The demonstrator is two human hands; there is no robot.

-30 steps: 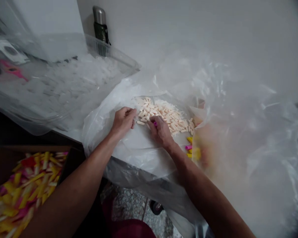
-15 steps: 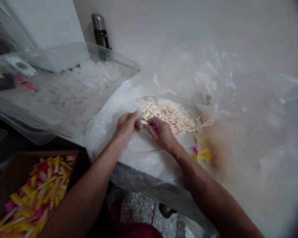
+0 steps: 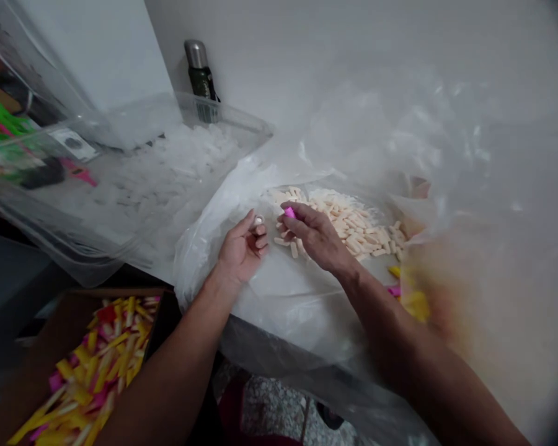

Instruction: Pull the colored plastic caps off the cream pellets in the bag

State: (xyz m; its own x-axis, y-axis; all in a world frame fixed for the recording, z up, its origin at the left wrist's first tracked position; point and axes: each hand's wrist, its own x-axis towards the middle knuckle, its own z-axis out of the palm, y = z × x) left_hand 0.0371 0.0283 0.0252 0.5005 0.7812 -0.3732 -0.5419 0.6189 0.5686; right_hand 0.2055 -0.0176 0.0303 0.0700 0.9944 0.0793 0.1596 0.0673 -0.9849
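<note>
The left hand (image 3: 242,251) has a tight grip on a small white pellet (image 3: 259,220). The right hand (image 3: 317,236) pinches a magenta piece (image 3: 289,212) beside cream pellets (image 3: 353,226) on plastic sheeting (image 3: 279,297).

Hands drawing apart: left hand (image 3: 242,251) rolling palm-up, pinching the white stick (image 3: 259,220) (seen end-on now); right hand (image 3: 314,236) moving off over the pile (image 3: 356,226).

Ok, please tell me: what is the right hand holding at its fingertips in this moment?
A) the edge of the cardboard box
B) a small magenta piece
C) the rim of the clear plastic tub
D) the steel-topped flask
B. The right hand has a small magenta piece at its fingertips, beside the pile of pale cylindrical pieces, while the left hand pinches a small pale piece.
</note>
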